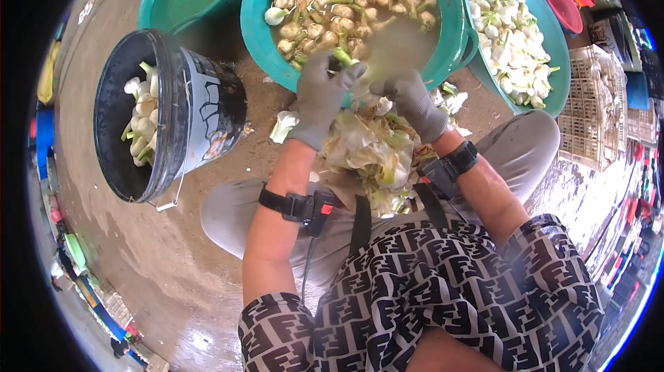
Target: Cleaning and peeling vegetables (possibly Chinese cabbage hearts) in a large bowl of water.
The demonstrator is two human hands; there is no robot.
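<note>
Lettering all over your shirt, and more on the bucket at your left!
Bold block letters repeat across your shirt's dark-and-pale pattern, while big dark characters run over the bucket's pale label.

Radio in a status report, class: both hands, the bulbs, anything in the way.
Left hand gripping green stalk. Right hand close by, grip too blurred to tell. Bulbs in teal tub ahead; peelings heaped below hands.
</note>
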